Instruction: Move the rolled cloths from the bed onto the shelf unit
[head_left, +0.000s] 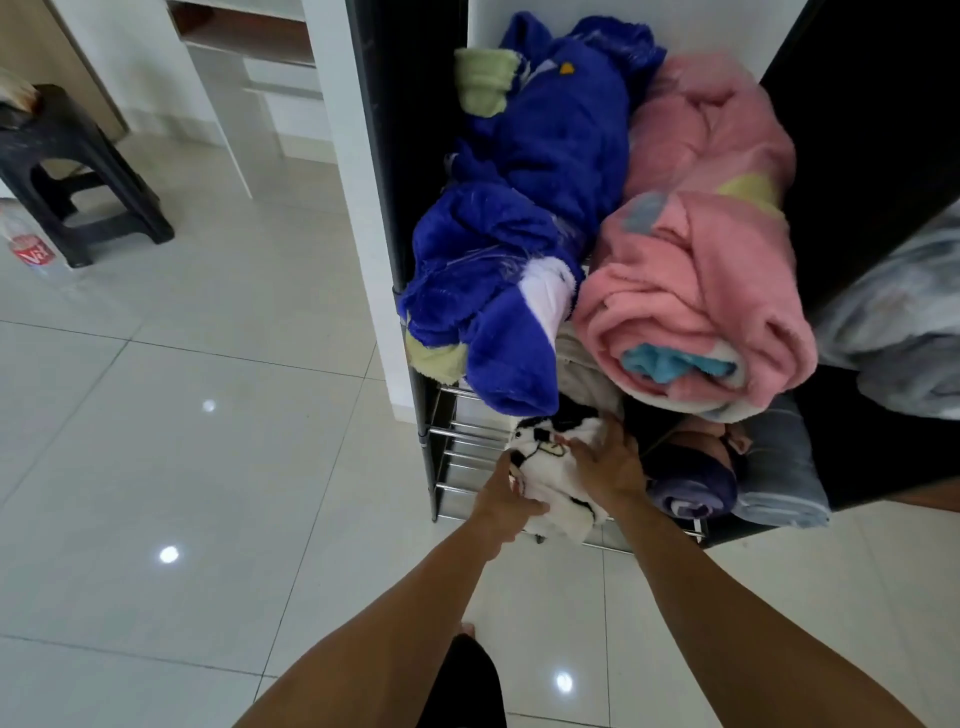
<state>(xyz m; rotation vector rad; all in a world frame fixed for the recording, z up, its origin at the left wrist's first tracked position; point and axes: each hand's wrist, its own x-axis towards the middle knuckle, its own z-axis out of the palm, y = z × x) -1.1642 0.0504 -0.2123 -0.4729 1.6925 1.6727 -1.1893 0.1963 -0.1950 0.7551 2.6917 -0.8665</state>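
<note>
Both hands on a white roll at the lower tier of the shelf unit.

Largest first: we see the shelf unit (457, 447), black frame w/ chrome bars, running from top centre down to lower centre of the frame. On its top tier, a blue rolled cloth (514, 249) lies at left, touching a pink rolled cloth (696, 291) at right. Below them, a white rolled cloth w/ black marks (550, 483) sits on the lower bars, w/ a purple striped roll (691, 488) just beside it to the right. Our left hand (506, 506) curls its grip round the roll's near left end; our right hand (610, 465) lies fingers spread on top of it, grip loose, pressing rather than closed. Upper left: a black stool (78, 171) on the tiled floor (182, 441).
</note>
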